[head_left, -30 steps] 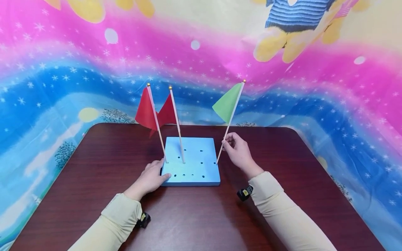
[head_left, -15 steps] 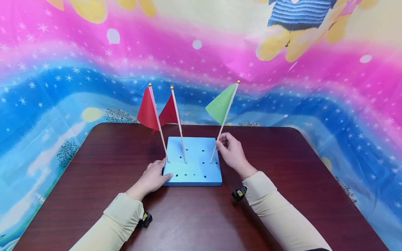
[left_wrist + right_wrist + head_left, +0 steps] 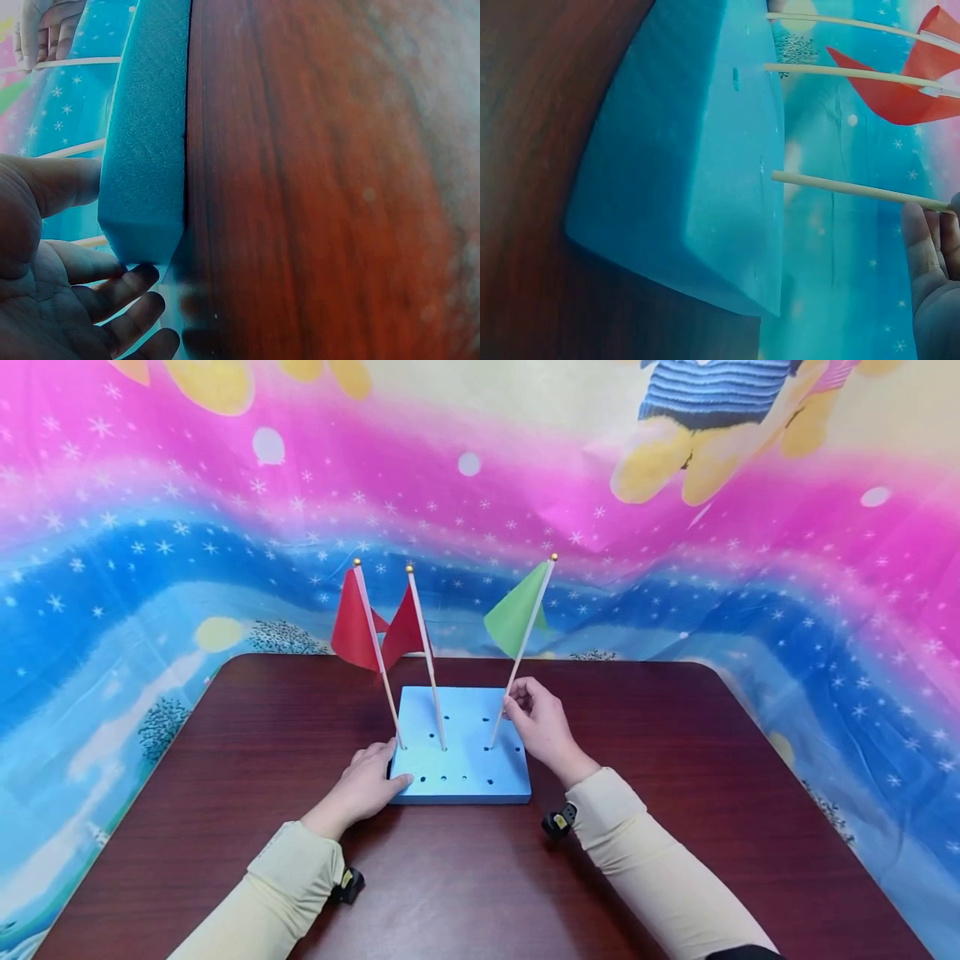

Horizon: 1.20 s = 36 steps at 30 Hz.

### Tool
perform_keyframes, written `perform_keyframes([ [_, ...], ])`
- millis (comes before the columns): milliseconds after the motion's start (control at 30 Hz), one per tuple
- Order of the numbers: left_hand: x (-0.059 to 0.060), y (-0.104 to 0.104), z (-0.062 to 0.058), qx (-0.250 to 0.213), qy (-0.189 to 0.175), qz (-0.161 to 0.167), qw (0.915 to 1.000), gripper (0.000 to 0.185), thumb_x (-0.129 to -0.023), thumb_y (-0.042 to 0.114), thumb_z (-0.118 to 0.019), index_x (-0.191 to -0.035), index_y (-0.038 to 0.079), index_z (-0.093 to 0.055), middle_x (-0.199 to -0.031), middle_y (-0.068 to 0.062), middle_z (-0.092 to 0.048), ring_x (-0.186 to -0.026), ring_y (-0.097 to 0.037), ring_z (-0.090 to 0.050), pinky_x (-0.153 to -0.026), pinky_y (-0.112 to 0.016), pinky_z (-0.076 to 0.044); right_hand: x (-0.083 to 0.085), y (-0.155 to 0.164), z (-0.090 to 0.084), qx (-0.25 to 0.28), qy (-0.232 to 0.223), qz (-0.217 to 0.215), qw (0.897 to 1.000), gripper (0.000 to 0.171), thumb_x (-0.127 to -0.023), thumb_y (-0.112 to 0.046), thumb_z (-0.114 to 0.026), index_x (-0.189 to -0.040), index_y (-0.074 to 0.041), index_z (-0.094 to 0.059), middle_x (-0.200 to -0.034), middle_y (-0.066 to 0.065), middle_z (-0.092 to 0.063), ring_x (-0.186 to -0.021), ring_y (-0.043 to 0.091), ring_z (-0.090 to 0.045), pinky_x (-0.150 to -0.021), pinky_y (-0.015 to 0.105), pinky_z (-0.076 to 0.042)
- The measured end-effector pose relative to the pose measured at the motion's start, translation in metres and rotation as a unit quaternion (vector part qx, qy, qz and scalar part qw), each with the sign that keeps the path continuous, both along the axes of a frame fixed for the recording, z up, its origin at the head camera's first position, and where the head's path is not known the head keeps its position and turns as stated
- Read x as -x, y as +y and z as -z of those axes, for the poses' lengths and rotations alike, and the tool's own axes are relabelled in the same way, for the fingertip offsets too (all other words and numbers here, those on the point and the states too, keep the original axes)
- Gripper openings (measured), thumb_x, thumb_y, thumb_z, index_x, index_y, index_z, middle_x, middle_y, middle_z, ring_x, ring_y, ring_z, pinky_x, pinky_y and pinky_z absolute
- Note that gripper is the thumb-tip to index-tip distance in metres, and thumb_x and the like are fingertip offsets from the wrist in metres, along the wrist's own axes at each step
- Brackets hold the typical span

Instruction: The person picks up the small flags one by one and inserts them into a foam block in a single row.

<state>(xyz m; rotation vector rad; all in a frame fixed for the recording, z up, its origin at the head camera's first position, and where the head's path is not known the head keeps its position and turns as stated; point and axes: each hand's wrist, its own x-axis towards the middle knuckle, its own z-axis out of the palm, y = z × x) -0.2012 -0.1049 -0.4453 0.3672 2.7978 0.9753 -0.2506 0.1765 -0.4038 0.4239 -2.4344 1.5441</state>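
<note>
A blue foam block (image 3: 468,727) with several holes lies on the dark wooden table (image 3: 675,735). Two red flags (image 3: 352,627) (image 3: 405,631) on wooden sticks stand in its left part. My right hand (image 3: 519,707) pinches the stick of a green flag (image 3: 513,614), which tilts right; its lower tip meets the block's top right of centre. In the right wrist view the stick (image 3: 847,187) touches the block (image 3: 682,165) beside my fingers (image 3: 930,255). My left hand (image 3: 386,775) rests on the block's front left corner (image 3: 146,150), thumb on top, fingers (image 3: 127,296) loose along the side.
A colourful cloth backdrop (image 3: 150,543) hangs behind the table and drapes down both sides. Bare table top (image 3: 465,877) spreads in front of the block and to its left and right. Small wrist cameras (image 3: 558,821) sit under both sleeves.
My right hand has carried the green flag leftward, from beside the block's right edge to over its top. The left hand and the red flags stay in place.
</note>
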Motion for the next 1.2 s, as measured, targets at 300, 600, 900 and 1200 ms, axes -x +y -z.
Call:
perform_keyframes([
  [300,0.000,0.001,0.000,0.001,0.001,0.002,1.0000,0.071,-0.100,0.021,-0.065,-0.153,-0.016,-0.034,-0.150,-0.034,-0.044,-0.139,-0.050,-0.037,-0.109,-0.063,-0.035,0.001,-0.004,0.005,-0.024,0.011,-0.003,1.000,0.005,-0.102,0.000,-0.061,-0.106,0.003,-0.062,-0.094,0.015,-0.066,-0.085,0.028,-0.067,-0.076,0.032,-0.059],
  [600,0.004,0.000,0.003,0.001,0.004,0.002,1.0000,0.072,-0.100,0.022,-0.065,-0.153,-0.015,-0.033,-0.150,-0.034,-0.043,-0.139,-0.051,-0.036,-0.109,-0.064,-0.034,0.002,-0.004,0.013,-0.064,0.046,-0.030,0.996,0.008,-0.101,-0.001,-0.063,-0.108,0.004,-0.063,-0.095,0.011,-0.065,-0.089,0.025,-0.068,-0.077,0.034,-0.060],
  [900,0.003,-0.001,0.005,0.005,0.007,0.003,1.0000,0.072,-0.099,0.022,-0.065,-0.152,-0.017,-0.034,-0.148,-0.035,-0.044,-0.137,-0.051,-0.038,-0.108,-0.064,-0.035,-0.002,-0.008,0.019,-0.093,0.053,-0.032,0.994,0.005,-0.100,0.000,-0.063,-0.105,0.001,-0.063,-0.097,0.010,-0.064,-0.092,0.024,-0.065,-0.079,0.038,-0.060],
  [1200,0.004,-0.001,0.002,0.006,0.005,0.003,1.0000,0.073,-0.099,0.022,-0.065,-0.152,-0.016,-0.034,-0.149,-0.034,-0.044,-0.137,-0.050,-0.038,-0.108,-0.063,-0.035,-0.003,-0.009,0.023,-0.105,0.058,-0.027,0.992,0.006,-0.099,0.000,-0.065,-0.106,-0.001,-0.065,-0.098,0.010,-0.064,-0.092,0.024,-0.065,-0.078,0.038,-0.060],
])
